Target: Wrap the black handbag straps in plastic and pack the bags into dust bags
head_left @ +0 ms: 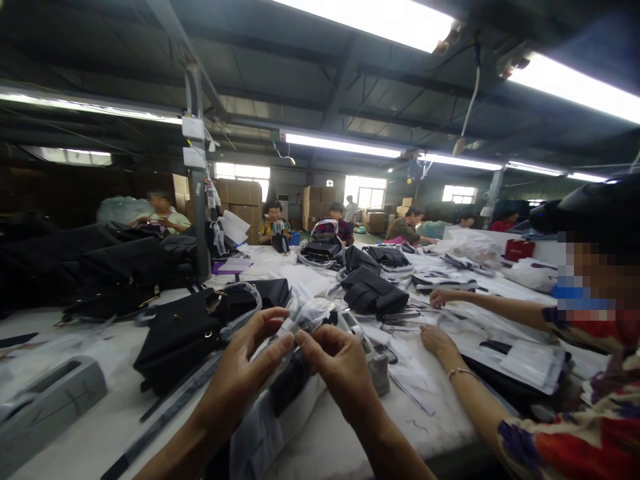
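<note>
My left hand [250, 365] and my right hand [344, 373] meet in the middle of the view, thumbs and forefingers pinched together. Between their fingertips is a bunched piece of clear plastic wrap [316, 311]. Just below the hands lies a dark item [290, 381], partly covered in translucent plastic; its full shape is hidden by my fingers and wrists. To the left of my left hand a black handbag [173, 337] with gold fittings rests on the white table [395, 437]. A long dark strap [165, 417] in clear plastic runs beside my left forearm.
A grey tape dispenser [60, 400] sits at the left; another grey dispenser [380, 370] is partly behind my right hand. Black bags [375, 292] and plastic sheets cover the table ahead. At right, a co-worker's hands [440, 340] rest near plastic-covered pieces. A metal post [201, 220] rises left.
</note>
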Motion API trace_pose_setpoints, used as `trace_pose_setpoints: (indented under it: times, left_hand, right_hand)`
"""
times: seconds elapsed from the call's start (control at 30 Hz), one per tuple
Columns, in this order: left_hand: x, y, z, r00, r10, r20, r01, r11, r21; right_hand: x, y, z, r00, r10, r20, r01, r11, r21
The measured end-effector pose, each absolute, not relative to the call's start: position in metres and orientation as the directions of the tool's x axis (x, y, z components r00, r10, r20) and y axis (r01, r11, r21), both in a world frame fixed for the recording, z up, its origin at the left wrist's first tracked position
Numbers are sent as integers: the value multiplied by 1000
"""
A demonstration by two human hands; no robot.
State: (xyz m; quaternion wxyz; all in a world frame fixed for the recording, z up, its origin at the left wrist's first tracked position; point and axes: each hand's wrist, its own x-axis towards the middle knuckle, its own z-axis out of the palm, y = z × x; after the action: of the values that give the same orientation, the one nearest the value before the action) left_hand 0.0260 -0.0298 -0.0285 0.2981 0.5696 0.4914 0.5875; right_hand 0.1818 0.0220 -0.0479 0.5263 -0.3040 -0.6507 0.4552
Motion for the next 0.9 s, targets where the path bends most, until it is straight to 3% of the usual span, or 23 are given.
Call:
trace_pose_setpoints:
  times: [0.2,0.4,0.7,0.9]
  left_hand:
    - [32,-24,-29,-308,879,365,233,-302,924]
    - [32,-25,-25,-343,886,314,188,-262,946]
    - [35,-30,-24,-305,916,262,132,-231,964]
    - [37,-34,-19,-256,950,178,120,-152,981]
  right_hand:
    - [179,20,-46,-264,869,418,-119,401,-908]
    - [194,22,-57,-509,818,268,-298,124,-946]
    - [195,30,-64,-378,865,330,-309,218,-926]
    - [180,28,-65,-392,807,442,-511,208,-834]
